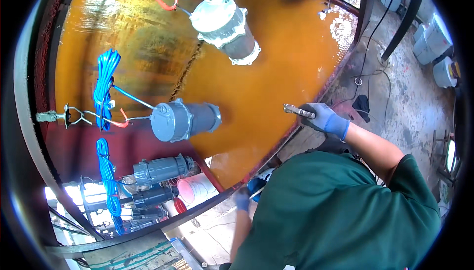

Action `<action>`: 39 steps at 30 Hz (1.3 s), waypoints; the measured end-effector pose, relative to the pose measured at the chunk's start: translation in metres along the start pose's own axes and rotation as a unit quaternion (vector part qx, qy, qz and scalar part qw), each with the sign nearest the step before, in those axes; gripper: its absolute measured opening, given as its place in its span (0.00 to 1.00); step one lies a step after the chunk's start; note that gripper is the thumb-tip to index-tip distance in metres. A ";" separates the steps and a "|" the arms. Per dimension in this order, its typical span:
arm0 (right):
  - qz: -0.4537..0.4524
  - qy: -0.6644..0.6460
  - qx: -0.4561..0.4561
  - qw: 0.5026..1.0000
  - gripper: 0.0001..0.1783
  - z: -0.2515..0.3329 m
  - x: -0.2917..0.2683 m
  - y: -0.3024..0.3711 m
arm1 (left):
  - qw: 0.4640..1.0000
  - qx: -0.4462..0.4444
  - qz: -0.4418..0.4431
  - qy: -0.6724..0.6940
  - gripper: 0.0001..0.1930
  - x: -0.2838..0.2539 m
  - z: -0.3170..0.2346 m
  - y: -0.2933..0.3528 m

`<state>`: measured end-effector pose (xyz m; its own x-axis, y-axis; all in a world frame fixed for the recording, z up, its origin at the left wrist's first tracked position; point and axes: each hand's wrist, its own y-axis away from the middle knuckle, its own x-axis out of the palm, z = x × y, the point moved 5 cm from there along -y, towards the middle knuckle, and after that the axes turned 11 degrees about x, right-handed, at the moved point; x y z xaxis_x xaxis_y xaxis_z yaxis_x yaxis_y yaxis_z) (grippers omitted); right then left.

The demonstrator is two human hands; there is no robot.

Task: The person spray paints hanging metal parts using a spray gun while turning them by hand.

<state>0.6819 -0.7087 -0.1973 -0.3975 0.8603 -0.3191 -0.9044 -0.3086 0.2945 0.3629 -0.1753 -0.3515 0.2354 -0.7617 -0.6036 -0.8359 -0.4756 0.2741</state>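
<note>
My right hand (322, 119), in a grey-blue glove, grips a metal spray gun (299, 111) pointing left. Its tip is apart from the hanging grey motor housing (185, 120). My left hand (242, 200), also gloved, is low beside the tank's near edge, close to a pale hose or stick (256, 192) and a blue container (256, 186); its fingers are blurred. The grey housing hangs tilted on its side from a red hook (121, 123), with a blue coiled cable (104, 89) tied alongside. A shinier housing (224, 28) hangs farther back on another hook.
Orange-brown liquid or wet coating covers the shallow tank (276, 77) under the housings. Its dark red rim (323, 89) runs past my right hand. More grey housings (160, 170) hang at lower left beside a white bucket (195, 191). Hoses (363, 67) and buckets (432, 38) are at right.
</note>
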 end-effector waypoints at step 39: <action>0.091 -0.033 -0.063 0.993 0.18 0.036 -0.018 0.028 | 0.766 0.517 -0.348 -0.158 0.38 -0.200 -0.575 -0.023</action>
<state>0.6697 -0.7181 -0.1511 -0.5491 0.8090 -0.2096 -0.8322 -0.5065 0.2255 0.6198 -0.2649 0.1936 0.8070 -0.2605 -0.5300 -0.5470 0.0088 -0.8371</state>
